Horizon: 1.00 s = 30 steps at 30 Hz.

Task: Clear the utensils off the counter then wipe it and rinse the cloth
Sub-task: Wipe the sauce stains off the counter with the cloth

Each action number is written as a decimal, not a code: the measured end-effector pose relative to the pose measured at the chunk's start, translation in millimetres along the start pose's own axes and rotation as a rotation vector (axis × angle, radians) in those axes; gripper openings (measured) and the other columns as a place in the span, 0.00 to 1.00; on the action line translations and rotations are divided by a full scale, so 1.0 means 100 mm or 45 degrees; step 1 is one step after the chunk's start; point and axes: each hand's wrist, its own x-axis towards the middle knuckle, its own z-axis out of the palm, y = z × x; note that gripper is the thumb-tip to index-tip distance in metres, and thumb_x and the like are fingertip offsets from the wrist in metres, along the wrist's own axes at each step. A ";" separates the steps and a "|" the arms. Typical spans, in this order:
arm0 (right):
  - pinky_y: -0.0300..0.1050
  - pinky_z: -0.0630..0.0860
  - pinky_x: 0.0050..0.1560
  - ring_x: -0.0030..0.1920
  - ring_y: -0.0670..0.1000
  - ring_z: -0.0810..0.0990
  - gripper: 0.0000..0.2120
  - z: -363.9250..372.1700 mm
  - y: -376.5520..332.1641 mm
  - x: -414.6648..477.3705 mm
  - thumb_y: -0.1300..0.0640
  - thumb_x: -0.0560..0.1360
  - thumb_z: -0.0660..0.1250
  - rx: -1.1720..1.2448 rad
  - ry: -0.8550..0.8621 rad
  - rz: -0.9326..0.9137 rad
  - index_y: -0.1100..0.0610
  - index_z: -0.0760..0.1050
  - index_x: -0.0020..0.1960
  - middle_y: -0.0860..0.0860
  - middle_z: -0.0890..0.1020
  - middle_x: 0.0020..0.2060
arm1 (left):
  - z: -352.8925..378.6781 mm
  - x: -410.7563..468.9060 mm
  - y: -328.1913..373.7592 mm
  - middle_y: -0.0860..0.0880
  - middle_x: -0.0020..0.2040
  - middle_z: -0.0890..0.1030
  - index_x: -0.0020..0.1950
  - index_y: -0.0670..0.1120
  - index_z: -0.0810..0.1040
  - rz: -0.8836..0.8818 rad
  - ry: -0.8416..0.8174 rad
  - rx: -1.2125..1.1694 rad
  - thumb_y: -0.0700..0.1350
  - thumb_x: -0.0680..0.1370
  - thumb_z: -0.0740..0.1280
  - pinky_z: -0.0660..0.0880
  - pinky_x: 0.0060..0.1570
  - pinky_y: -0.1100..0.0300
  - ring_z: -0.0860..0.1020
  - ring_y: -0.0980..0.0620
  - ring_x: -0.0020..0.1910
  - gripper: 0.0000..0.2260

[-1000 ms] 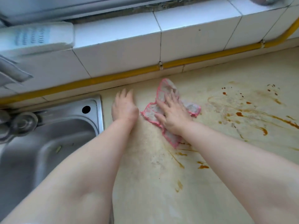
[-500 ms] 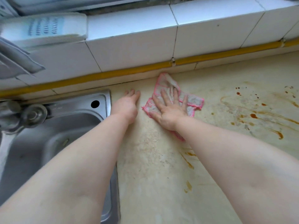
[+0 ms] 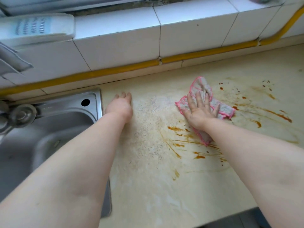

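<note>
**A:** What are the hands up to?

**B:** The right hand (image 3: 201,111) lies flat on the cloth (image 3: 199,85). Its fingers are straight and spread, pressing the cloth to the tabletop (image 3: 148,186) rather than clutching it. The left hand (image 3: 120,106) holds nothing. It rests palm-down just beside the rim of the sink (image 3: 49,129), fingers relaxed.

**A:** Where exactly is the cloth?

**B:** Under the right palm, towards the tiled wall. One rumpled corner pokes out past the fingertips and another trails back beneath the wrist. Its right edge touches the orange-brown smears (image 3: 269,112).

**A:** How will it handle?

**B:** I'd judge it soft, thin, limp and light, and possibly damp. It's already creased, so a sideways shove will likely bunch it up. A flat palm over its middle, pressing down steadily, should carry the whole cloth along. Pinching one corner would leave the rest dragging. For rinsing, I'd gather it into a fist. It isn't fragile and can be wrung hard.

**A:** How far along is the job?

**B:** Mid-wipe, I'd say. Streaks are visible to the right of the cloth and nearer the front edge.
</note>
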 end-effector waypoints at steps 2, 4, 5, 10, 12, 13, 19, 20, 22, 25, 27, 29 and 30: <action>0.67 0.32 0.71 0.75 0.55 0.30 0.31 0.01 -0.12 -0.01 0.36 0.79 0.42 0.017 0.002 -0.002 0.43 0.35 0.77 0.47 0.33 0.76 | 0.02 -0.09 0.01 0.50 0.80 0.50 0.80 0.49 0.51 0.008 -0.011 0.001 0.31 0.77 0.49 0.62 0.71 0.48 0.50 0.47 0.78 0.31; 0.65 0.32 0.72 0.75 0.56 0.30 0.31 0.04 -0.30 -0.04 0.36 0.79 0.42 0.009 -0.002 -0.090 0.43 0.35 0.77 0.48 0.33 0.76 | 0.04 -0.16 0.00 0.51 0.80 0.50 0.80 0.49 0.51 0.020 -0.008 0.008 0.31 0.77 0.49 0.62 0.71 0.49 0.51 0.48 0.78 0.32; 0.64 0.31 0.72 0.75 0.56 0.30 0.31 0.06 -0.40 -0.07 0.36 0.79 0.43 0.002 -0.006 -0.158 0.44 0.36 0.77 0.48 0.33 0.76 | 0.04 -0.18 -0.01 0.51 0.80 0.51 0.80 0.49 0.52 0.025 -0.003 0.014 0.30 0.77 0.49 0.62 0.72 0.49 0.51 0.48 0.78 0.32; 0.60 0.30 0.72 0.75 0.54 0.30 0.30 0.22 -0.88 -0.26 0.39 0.81 0.45 0.025 -0.073 -0.393 0.45 0.36 0.78 0.48 0.34 0.77 | 0.04 -0.26 -0.01 0.48 0.79 0.57 0.77 0.46 0.59 -0.007 0.013 0.076 0.31 0.77 0.51 0.65 0.68 0.51 0.60 0.46 0.75 0.28; 0.58 0.31 0.73 0.76 0.54 0.31 0.29 0.28 -0.94 -0.35 0.42 0.81 0.45 0.006 -0.062 -0.458 0.46 0.38 0.78 0.48 0.35 0.77 | 0.06 -0.30 0.02 0.47 0.78 0.59 0.76 0.45 0.60 -0.030 0.016 0.095 0.32 0.77 0.52 0.66 0.66 0.50 0.62 0.45 0.74 0.27; 0.57 0.32 0.73 0.76 0.54 0.32 0.29 0.31 -0.94 -0.38 0.43 0.82 0.45 -0.018 -0.042 -0.497 0.46 0.38 0.78 0.48 0.36 0.77 | 0.08 -0.32 0.03 0.47 0.78 0.60 0.76 0.44 0.61 -0.044 0.014 0.100 0.32 0.77 0.52 0.67 0.65 0.50 0.63 0.45 0.73 0.26; 0.58 0.35 0.74 0.77 0.53 0.34 0.29 0.35 -0.57 -0.53 0.37 0.80 0.45 -0.200 -0.024 -0.612 0.40 0.39 0.77 0.45 0.37 0.77 | 0.20 -0.50 0.20 0.45 0.76 0.60 0.76 0.42 0.58 -0.106 0.005 0.123 0.32 0.77 0.52 0.68 0.63 0.49 0.62 0.45 0.73 0.26; 0.59 0.33 0.74 0.77 0.54 0.33 0.30 0.37 -0.50 -0.56 0.36 0.79 0.45 -0.207 -0.028 -0.585 0.40 0.38 0.77 0.45 0.36 0.77 | 0.22 -0.52 0.22 0.46 0.77 0.59 0.77 0.42 0.57 -0.117 0.002 0.131 0.32 0.77 0.52 0.67 0.65 0.50 0.60 0.46 0.74 0.27; 0.61 0.31 0.73 0.76 0.55 0.31 0.31 0.40 -0.35 -0.61 0.36 0.79 0.45 -0.208 -0.032 -0.546 0.41 0.37 0.77 0.46 0.35 0.77 | 0.26 -0.57 0.28 0.46 0.78 0.57 0.77 0.41 0.55 -0.144 0.000 0.149 0.32 0.77 0.51 0.67 0.66 0.51 0.59 0.46 0.74 0.27; 0.59 0.31 0.74 0.76 0.54 0.30 0.32 0.39 -0.10 -0.69 0.37 0.80 0.43 -0.215 -0.065 -0.521 0.45 0.35 0.77 0.47 0.34 0.77 | 0.29 -0.67 0.41 0.46 0.78 0.57 0.78 0.41 0.54 -0.197 -0.026 0.165 0.33 0.77 0.51 0.69 0.64 0.50 0.60 0.45 0.74 0.27; 0.58 0.32 0.74 0.76 0.53 0.30 0.32 0.37 0.10 -0.73 0.37 0.80 0.43 -0.208 -0.079 -0.487 0.47 0.33 0.77 0.47 0.33 0.76 | 0.31 -0.77 0.51 0.46 0.77 0.58 0.77 0.41 0.56 -0.228 -0.042 0.179 0.33 0.77 0.52 0.70 0.61 0.49 0.62 0.45 0.73 0.26; 0.58 0.32 0.74 0.75 0.53 0.30 0.32 0.37 0.30 -0.77 0.38 0.80 0.42 -0.204 -0.093 -0.450 0.48 0.32 0.77 0.48 0.32 0.76 | 0.35 -0.88 0.61 0.46 0.77 0.58 0.76 0.41 0.56 -0.250 -0.052 0.196 0.34 0.78 0.52 0.70 0.60 0.49 0.63 0.44 0.72 0.25; 0.58 0.32 0.74 0.75 0.53 0.29 0.32 0.36 0.41 -0.80 0.38 0.80 0.42 -0.207 -0.098 -0.433 0.49 0.31 0.77 0.48 0.31 0.76 | 0.38 -0.93 0.66 0.46 0.77 0.58 0.76 0.41 0.56 -0.261 -0.056 0.202 0.34 0.78 0.51 0.70 0.60 0.49 0.62 0.44 0.72 0.25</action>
